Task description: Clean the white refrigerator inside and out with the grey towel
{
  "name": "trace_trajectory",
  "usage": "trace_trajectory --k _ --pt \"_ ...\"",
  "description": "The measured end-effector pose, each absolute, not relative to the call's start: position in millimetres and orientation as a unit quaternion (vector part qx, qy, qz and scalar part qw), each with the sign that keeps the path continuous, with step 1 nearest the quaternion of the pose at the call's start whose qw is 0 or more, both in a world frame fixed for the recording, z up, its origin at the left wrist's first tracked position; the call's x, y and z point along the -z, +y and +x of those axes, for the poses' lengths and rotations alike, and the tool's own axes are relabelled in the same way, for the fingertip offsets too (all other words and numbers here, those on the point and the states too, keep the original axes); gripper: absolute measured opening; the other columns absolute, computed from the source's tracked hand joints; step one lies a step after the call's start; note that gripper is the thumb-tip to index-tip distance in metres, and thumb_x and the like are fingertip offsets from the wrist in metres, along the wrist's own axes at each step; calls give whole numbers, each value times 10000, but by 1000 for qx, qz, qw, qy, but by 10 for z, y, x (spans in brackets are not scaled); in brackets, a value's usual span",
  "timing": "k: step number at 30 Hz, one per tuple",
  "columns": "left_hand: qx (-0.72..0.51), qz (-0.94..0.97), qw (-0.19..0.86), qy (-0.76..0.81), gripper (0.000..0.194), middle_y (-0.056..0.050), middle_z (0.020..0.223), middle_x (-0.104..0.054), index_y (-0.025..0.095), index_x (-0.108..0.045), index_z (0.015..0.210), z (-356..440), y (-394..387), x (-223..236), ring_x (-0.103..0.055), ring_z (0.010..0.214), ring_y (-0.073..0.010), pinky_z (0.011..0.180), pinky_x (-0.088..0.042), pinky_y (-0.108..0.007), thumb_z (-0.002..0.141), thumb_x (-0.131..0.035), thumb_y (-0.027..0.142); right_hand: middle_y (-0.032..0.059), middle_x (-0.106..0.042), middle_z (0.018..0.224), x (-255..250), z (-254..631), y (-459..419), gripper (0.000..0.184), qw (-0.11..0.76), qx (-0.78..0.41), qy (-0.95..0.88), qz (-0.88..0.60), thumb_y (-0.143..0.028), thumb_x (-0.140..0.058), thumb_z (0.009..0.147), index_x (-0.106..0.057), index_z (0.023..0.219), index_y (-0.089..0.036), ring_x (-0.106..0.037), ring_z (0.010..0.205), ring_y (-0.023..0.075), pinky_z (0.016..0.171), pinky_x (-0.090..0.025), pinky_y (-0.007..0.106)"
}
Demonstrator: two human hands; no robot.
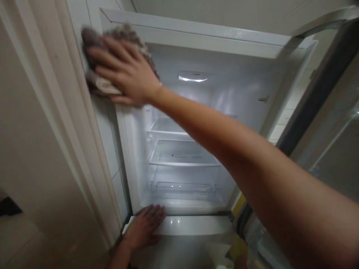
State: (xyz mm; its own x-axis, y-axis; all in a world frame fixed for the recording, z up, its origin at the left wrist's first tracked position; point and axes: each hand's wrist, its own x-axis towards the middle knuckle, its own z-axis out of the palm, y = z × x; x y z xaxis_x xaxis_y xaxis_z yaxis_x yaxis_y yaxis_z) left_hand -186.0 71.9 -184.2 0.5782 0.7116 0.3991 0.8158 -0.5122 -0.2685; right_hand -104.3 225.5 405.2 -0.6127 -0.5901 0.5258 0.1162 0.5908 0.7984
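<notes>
My right hand [126,71] is stretched across the view and presses a grey-brown cloth [117,37] flat against the upper left outer corner of an open white fridge [196,37]. Its fingers are spread over the cloth. My left hand [146,226] rests low down, fingers flat on the top edge of the lower drawer front [193,224], just below the fridge compartment. The compartment is lit, with clear shelves [182,158] and nothing on them.
The fridge door [331,112] stands open at the right. A pale wall and door frame [70,130] run close along the fridge's left side. Some yellow and white items [235,250] show at the bottom.
</notes>
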Motion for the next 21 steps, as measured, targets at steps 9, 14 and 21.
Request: trace_trajectory --k 9,14,21 --pt "129 -888 221 -382 431 -60 1279 -779 290 -607 1488 -1868 662 1966 -712 1144 -228 1091 -482 -388 1069 -627 390 -19 -686 1401 -3875 -1533 2107 781 672 254 -694 41 -646 -171 896 -655 761 -47 -440 1534 340 980 -534 331" --pt "95 -918 169 -347 602 -71 1449 -747 276 -508 1637 -1842 670 1853 -677 1311 -234 1190 -434 -400 1041 -593 263 8 -599 1598 -2699 -1335 1920 508 525 280 -804 1 -498 -561 1012 -711 1357 -158 -275 1676 350 1319 -279 618" --pt "51 -960 151 -231 722 -19 1672 -596 320 -406 1714 -1850 699 1632 -562 1503 -221 1279 -394 -395 1022 -567 189 18 -523 1701 -690 -937 1749 397 195 283 -936 81 -248 -375 1181 -683 1427 -208 -274 1719 229 1287 -454 416"
